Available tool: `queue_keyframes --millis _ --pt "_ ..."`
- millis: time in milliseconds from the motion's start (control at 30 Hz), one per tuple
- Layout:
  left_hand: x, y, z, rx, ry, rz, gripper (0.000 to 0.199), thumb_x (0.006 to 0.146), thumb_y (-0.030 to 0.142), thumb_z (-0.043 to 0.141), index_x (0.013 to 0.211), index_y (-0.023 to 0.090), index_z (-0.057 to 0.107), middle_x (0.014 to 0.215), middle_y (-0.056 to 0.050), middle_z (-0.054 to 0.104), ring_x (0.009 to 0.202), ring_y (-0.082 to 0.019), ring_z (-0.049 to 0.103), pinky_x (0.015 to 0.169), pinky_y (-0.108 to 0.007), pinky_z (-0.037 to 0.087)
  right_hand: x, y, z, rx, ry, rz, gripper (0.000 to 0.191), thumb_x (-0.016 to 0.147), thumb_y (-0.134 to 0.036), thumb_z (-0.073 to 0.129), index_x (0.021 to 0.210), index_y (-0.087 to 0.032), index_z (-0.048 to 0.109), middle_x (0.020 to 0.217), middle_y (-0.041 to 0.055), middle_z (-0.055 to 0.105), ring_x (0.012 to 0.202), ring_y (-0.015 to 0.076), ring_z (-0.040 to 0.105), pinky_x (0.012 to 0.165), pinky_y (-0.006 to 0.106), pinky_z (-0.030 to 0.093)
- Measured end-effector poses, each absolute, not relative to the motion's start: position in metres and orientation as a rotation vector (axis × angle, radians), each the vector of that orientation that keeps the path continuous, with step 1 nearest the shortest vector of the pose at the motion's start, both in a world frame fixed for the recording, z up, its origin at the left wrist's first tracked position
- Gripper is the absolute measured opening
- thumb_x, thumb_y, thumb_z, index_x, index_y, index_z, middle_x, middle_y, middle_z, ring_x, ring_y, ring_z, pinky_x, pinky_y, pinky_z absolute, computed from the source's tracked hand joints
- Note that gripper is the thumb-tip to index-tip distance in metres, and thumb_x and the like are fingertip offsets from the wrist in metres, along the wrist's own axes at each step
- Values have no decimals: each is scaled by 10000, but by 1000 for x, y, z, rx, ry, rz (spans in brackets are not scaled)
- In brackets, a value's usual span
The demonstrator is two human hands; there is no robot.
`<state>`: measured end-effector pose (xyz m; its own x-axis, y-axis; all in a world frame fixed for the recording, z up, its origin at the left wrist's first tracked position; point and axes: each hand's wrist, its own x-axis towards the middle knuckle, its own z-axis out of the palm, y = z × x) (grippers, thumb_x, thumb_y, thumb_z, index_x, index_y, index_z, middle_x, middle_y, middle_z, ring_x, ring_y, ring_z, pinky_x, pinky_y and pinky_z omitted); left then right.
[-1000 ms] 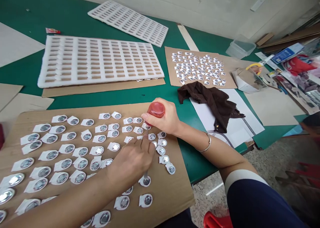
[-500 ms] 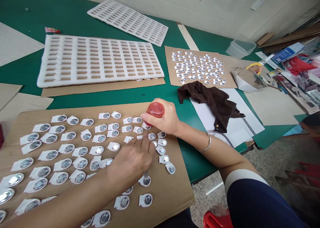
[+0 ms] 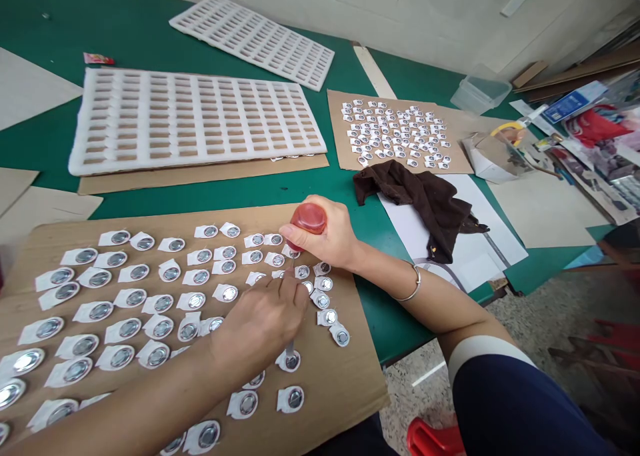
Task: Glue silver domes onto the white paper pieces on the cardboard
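Observation:
My right hand point(image 3: 336, 235), closed around a red round-ended bottle point(image 3: 309, 219), holds it upside down over the right part of a cardboard sheet point(image 3: 345, 389). Beside and below it, my left hand point(image 3: 273, 309) is closed on a pair of tweezers point(image 3: 291, 351), of which only a narrow grey end shows clearly; the fingers hide most of it. Small white tabs with round silvery discs lie in loose rows on the cardboard, one disc point(image 3: 295, 397) near the front right. Just under the bottle sits another disc point(image 3: 294, 253), partly hidden by my right hand.
White slotted foam trays point(image 3: 200, 119) lie behind on the green table point(image 3: 235, 191). At the back right, a second cardboard sheet point(image 3: 345, 156) bears many discs. A brown cloth point(image 3: 425, 199), a clear plastic box point(image 3: 480, 91) and yellow-handled scissors point(image 3: 505, 129) are to the right.
Both hands stay almost where they were, with the same grips. The whole view has shifted very slightly; nothing on the cardboard has visibly moved.

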<state>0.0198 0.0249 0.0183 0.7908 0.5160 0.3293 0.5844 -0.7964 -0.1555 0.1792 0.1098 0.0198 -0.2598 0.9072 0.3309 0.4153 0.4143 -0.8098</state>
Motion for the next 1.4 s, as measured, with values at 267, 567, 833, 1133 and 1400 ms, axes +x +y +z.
queue_keyframes --millis 267,567,833,1133,1400 --pt "19 25 20 -2732 -837 -369 291 714 -89 398 791 78 623 971 -223 699 552 -208 614 481 -326 513 179 110 20 -1108 -1824 765 407 734 -581 706 683 -222 523 668 -9 592 610 137 517 631 300 436" --pt "20 24 21 -2721 -864 -363 306 693 -99 394 791 76 625 947 -211 701 537 -205 600 473 -325 512 179 112 18 -1092 -1803 756 393 740 -556 713 691 -216 522 685 -12 593 626 131 526 642 293 435" --pt "20 25 24 -2743 -848 -358 301 701 -98 401 781 78 631 938 -208 705 545 -215 617 469 -335 533 178 113 15 -1103 -1816 702 415 746 -586 689 686 -210 526 668 -20 586 613 122 528 629 284 435" --pt "20 25 24 -2749 -852 -363 309 701 -103 394 778 76 633 824 -161 702 492 -201 574 457 -336 526 179 116 14 -1084 -1766 700 390 738 -543 719 685 -202 538 682 -20 605 615 114 536 633 277 450" --pt "19 25 21 -2733 -843 -371 297 715 -92 390 770 92 616 919 -187 716 538 -201 610 491 -331 543 179 115 14 -1105 -1805 677 427 766 -606 656 691 -205 529 695 -8 615 634 121 556 652 283 469"
